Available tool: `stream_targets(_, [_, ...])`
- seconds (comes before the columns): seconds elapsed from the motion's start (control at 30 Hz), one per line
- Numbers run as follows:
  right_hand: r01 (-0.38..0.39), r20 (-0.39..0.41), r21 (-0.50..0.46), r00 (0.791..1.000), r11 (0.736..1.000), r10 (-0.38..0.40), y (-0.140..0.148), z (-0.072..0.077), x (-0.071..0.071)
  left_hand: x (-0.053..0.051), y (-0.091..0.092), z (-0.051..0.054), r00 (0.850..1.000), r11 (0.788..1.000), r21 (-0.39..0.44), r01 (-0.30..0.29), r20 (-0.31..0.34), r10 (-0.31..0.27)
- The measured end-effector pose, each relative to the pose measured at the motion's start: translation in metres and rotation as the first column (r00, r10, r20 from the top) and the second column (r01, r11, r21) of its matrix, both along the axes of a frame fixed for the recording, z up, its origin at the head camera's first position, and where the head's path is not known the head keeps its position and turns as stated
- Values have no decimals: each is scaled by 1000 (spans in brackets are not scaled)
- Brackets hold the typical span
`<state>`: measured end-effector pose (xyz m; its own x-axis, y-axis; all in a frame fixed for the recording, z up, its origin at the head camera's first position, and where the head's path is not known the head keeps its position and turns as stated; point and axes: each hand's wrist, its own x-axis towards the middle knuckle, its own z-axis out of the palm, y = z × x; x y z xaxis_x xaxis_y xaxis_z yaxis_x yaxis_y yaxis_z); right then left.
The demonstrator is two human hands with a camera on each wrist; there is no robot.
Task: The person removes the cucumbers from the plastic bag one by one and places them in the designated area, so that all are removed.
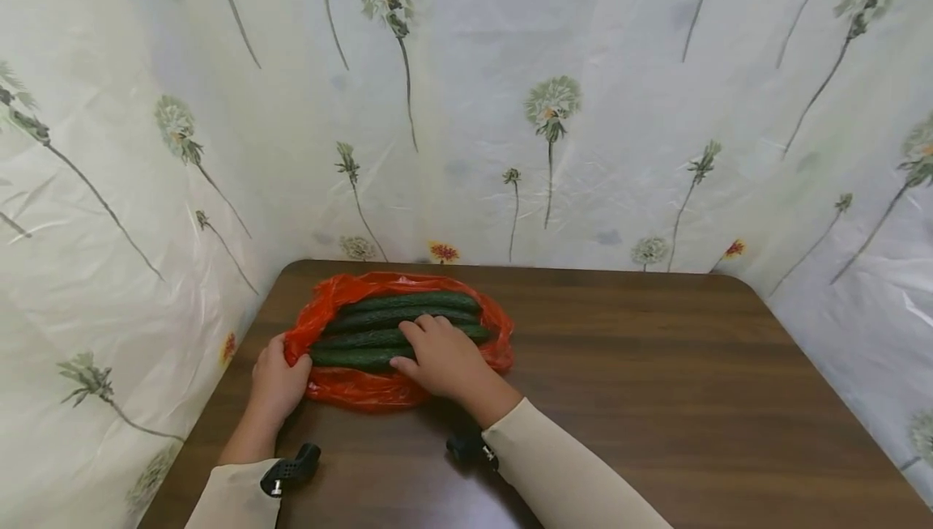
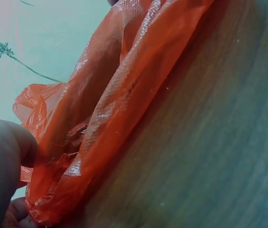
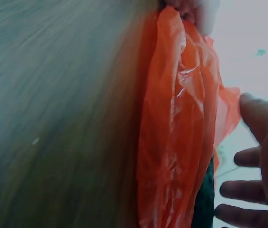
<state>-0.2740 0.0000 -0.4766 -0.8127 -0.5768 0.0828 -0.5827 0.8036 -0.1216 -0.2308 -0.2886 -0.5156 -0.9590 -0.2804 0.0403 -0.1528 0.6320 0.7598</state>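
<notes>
A red plastic bag lies spread on the table, its mouth turned outward around several long dark-green cucumbers that lie side by side. At the bag's left end my left hand pinches the plastic edge between thumb and fingers; the left wrist view shows the thumb and fingertips on the crumpled red film. Over the right half of the cucumbers my right hand reaches with its fingers extended. In the right wrist view these fingers are spread, with no cucumber gripped between them.
The brown wooden table extends to the right of the bag. A pale curtain with dandelion prints hangs behind the table and along both sides. Black wrist cameras are strapped over the beige sleeves.
</notes>
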Motion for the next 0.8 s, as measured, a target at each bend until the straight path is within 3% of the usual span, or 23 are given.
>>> stream_targets(0.47, [-24, -19, 46, 1000, 999, 25, -19, -2, -9, 0, -1, 1, 1000, 1000, -5, -13, -5, 13])
stream_targets(0.8, [0, -72, 75, 997, 997, 6, -26, -10, -4, 0, -1, 0, 1000, 1000, 4, -10, 7, 10])
